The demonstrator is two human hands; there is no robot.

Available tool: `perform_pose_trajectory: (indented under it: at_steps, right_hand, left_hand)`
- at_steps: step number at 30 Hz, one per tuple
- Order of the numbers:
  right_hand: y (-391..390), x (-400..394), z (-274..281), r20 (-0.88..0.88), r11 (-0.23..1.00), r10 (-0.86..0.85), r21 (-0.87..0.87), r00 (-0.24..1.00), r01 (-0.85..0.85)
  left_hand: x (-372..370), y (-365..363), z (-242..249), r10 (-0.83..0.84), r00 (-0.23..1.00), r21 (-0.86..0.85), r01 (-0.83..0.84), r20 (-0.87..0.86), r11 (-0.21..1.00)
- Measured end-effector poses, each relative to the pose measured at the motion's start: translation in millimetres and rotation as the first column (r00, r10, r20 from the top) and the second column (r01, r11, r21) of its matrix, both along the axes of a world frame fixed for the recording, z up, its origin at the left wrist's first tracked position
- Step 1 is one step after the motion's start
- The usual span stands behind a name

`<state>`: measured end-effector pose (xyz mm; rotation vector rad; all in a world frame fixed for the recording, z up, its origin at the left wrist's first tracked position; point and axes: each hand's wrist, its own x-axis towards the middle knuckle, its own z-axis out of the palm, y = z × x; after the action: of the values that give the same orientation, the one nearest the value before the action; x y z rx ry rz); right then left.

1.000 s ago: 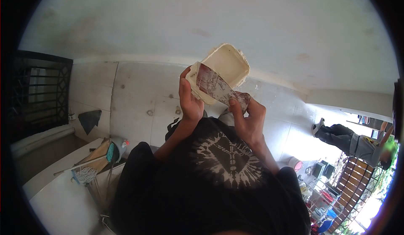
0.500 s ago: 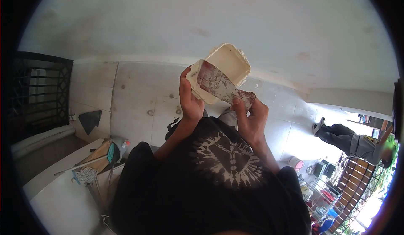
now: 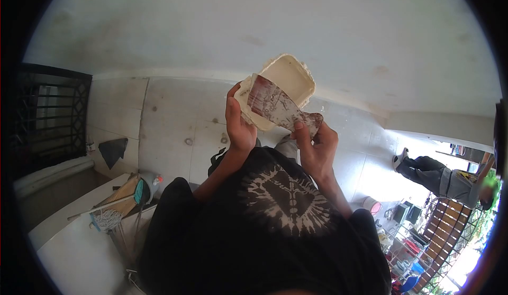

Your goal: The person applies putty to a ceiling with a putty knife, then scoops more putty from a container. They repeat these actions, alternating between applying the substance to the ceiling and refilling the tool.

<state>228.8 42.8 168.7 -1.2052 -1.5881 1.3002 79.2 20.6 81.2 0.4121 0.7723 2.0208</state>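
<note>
My left hand (image 3: 241,130) grips a cream-coloured tray (image 3: 297,77) by its left side, thumb along the edge. Crusted, ragged putty-like residue lines the tray's rim. In my right hand (image 3: 320,149) is a putty knife (image 3: 272,102), its wide blade stained dark red and smeared with whitish matter. Thumb and fingers pinch it at the narrow end. The blade lies slantwise across the near part of the tray, covering some of its inside. Both hands are in front of my chest.
A pale wall (image 3: 254,20) rises just ahead. At the lower left stand a mop (image 3: 108,220) and other cleaning things; a dark window grille (image 3: 50,118) is farther left. To the right are another person (image 3: 450,181), a pink bucket (image 3: 372,206) and a cluttered rack (image 3: 407,250).
</note>
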Motion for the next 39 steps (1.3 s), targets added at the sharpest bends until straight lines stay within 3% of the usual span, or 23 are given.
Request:
perform_pose_trajectory:
  at_steps: [5, 8, 11, 14, 17, 20, 23, 26, 28, 32, 39]
  right_hand:
    - [0.6, 1.4, 0.5, -0.022, 0.998, -0.048, -0.044, 0.999, 0.047]
    - [1.9, 3.3, -0.3, 0.081, 0.997, 0.067, 0.018, 0.994, -0.069]
    - [0.2, 2.4, 0.7, -0.003, 0.998, -0.048, -0.034, 0.999, 0.048]
    - [2.7, 3.5, -0.4, 0.067, 0.998, 0.066, 0.016, 0.996, -0.067]
    - [1.0, 2.0, -2.0, -0.047, 0.997, -0.062, -0.037, 0.997, 0.061]
    - [3.2, 2.5, 3.6, 0.059, 0.997, 0.056, -0.061, 0.997, -0.053]
    - [1.7, 0.3, 1.0, -0.019, 0.997, -0.041, -0.064, 0.999, 0.04]
    - [3.1, -1.3, 0.6, 0.058, 0.999, -0.042, 0.01, 0.997, 0.042]
    - [3.3, -2.0, -2.2, 0.122, 0.995, 0.039, 0.083, 0.992, -0.049]
    - [1.8, -3.9, -2.3, 0.14, 0.994, 0.056, 0.084, 0.989, -0.068]
    - [1.6, -5.4, -0.9, 0.07, 1.0, 0.018, -0.025, 0.997, -0.016]
  left_hand:
    - [0.3, -0.9, 1.9, 0.006, 1.0, -0.01, -0.006, -0.008, 1.0]
    - [-0.2, -0.8, 0.9, -0.005, 1.0, 0.011, 0.005, -0.014, 1.0]
    - [0.2, -0.8, 1.2, 0.01, 1.0, 0.001, -0.01, -0.026, 1.0]
    - [0.4, -0.1, 0.7, -0.003, 1.0, 0.003, 0.003, -0.009, 1.0]
    - [-0.3, -1.1, 1.1, 0.01, 1.0, -0.011, -0.01, -0.021, 1.0]
    - [-0.4, -0.8, -0.2, -0.008, 1.0, 0.004, 0.008, -0.003, 1.0]
    - [-1.1, -0.7, 1.5, 0.005, 1.0, -0.005, -0.005, -0.021, 1.0]
    - [-0.9, 0.5, 0.0, 0.001, 1.0, 0.001, -0.001, -0.022, 1.0]
    - [-1.7, -0.3, -2.5, -0.014, 0.999, -0.019, 0.013, -0.041, 1.0]
    - [-3.4, 0.0, -3.9, -0.019, 0.998, -0.015, 0.018, -0.052, 1.0]
    - [-3.2, 1.5, -2.8, -0.013, 0.999, -0.032, 0.012, -0.053, 0.999]
